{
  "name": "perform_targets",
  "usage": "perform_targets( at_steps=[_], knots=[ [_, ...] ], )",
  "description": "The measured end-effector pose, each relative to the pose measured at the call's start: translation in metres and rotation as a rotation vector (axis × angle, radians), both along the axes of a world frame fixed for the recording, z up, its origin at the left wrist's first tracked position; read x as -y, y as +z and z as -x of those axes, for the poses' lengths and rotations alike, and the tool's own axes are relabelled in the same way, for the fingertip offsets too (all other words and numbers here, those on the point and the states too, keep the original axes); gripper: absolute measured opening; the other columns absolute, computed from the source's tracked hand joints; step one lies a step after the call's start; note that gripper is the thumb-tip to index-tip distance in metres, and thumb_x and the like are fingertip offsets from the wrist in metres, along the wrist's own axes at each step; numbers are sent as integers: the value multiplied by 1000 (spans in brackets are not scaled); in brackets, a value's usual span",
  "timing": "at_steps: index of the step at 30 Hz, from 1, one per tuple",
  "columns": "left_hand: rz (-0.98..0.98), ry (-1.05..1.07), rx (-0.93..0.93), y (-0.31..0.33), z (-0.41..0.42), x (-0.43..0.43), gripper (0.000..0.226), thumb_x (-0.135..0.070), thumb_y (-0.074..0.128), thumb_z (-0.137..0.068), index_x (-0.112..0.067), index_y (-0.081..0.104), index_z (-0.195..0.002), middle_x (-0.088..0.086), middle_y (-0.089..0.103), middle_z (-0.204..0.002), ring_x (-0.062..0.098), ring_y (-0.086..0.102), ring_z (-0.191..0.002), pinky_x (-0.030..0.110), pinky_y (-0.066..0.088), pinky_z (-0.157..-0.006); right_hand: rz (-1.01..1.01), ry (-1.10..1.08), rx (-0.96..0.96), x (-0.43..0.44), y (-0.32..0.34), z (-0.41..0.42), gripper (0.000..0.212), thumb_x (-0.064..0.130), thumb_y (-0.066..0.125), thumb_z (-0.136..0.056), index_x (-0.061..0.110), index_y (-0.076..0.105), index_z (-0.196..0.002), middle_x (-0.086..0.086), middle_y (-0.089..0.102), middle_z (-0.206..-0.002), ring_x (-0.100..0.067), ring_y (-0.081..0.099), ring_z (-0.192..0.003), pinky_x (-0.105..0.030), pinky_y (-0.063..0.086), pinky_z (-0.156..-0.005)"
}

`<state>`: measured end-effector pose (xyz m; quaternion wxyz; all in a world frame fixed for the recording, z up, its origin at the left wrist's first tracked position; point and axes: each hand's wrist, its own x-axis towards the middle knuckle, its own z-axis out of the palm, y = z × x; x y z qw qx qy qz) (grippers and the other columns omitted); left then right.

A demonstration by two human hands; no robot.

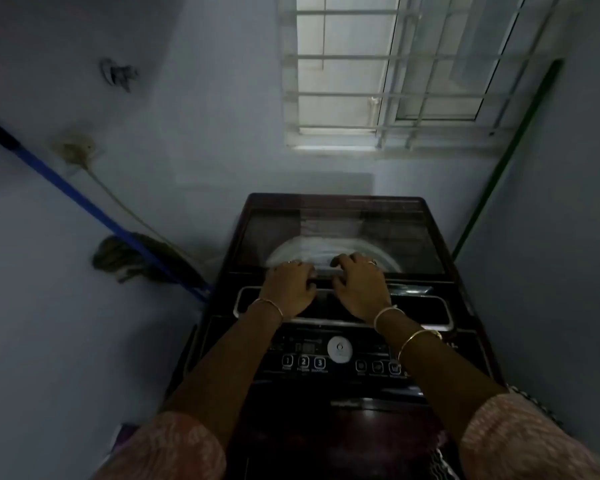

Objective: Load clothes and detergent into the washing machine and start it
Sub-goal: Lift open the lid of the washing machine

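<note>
The washer (pixel 326 431) stands under the window (pixel 395 74), and its glass lid (pixel 326 226) looks flat on top, though blurred. Both hands are side by side at the lid's front edge, just beyond the panel (pixel 305 367). The left hand (pixel 288 289) and right hand (pixel 359 289) each curl their fingers over that edge and grip it. A white dial (pixel 339 348) sits on the panel between the two forearms. A mop (pixel 125 258) leans at the left and a green pole (pixel 506 157) at the right

Washing machine (pixel 333 403) glossy dark plastic; lid (pixel 340 237) glassy, reflective; sleeves (pixel 520 441) patterned pink cloth.
</note>
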<state>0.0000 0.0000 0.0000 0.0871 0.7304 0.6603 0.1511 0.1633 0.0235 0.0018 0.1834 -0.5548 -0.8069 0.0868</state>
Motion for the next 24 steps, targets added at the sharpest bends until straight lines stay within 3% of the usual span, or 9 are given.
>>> perform_targets(
  at_steps=[6,14,24],
  knots=[
    [119,-47,25,-24,-3,3,39,-40,54,-88,-23,56,-123,0,57,-127,20,54,-119,39,43,-99,96,-24,52,-3,-27,-7,24,32,47,-91,12,57,-101,-10,59,-109,-30,54,-105,-40,45,-87],
    [-1,-55,-57,-43,-9,23,93,-86,45,-66,-28,41,-138,-4,38,-147,15,34,-136,43,14,-118,24,-41,158,-9,-41,-15,41,41,31,-97,13,61,-95,-12,69,-99,-33,63,-93,-39,44,-82],
    [-75,-142,-151,-37,-3,26,101,-89,42,-62,-29,34,-143,-2,36,-149,16,32,-138,44,18,-118,239,-17,125,-23,-15,-13,47,41,31,-97,11,67,-99,-15,69,-102,-33,64,-95,-40,50,-85]
  ],
)
